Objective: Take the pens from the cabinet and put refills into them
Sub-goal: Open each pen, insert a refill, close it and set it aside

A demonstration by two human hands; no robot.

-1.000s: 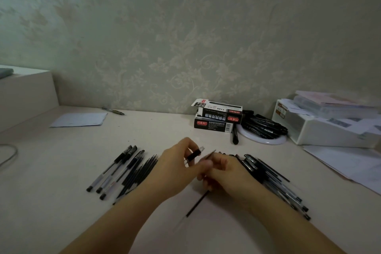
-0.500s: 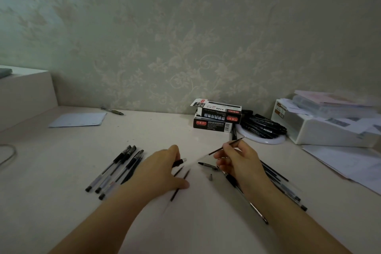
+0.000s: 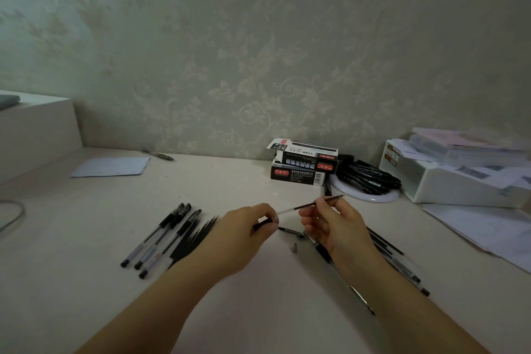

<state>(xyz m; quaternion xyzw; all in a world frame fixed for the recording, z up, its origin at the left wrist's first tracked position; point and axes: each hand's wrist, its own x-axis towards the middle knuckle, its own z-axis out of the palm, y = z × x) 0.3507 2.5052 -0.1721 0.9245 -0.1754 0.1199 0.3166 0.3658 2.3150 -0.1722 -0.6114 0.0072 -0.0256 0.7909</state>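
My right hand [image 3: 336, 224] pinches a refill [image 3: 310, 204]; my left hand [image 3: 247, 227] grips a black pen part [image 3: 262, 224]. 3 assembled pens [image 3: 161, 236] lie on the worktop [image 3: 86, 282]; many pens [image 3: 399, 261] remain, I judge.

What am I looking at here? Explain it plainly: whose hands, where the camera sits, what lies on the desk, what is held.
No machine: a person's bare hands, filmed by a camera worn on the head, looking down at a desk. The right hand pinches a thin refill; the left hand grips a small dark pen part and touches the refill's pale end. Capped pens lie to the left, more pens to the right. Behind stand stacked pen boxes, a white plate of black pens and a white organiser.
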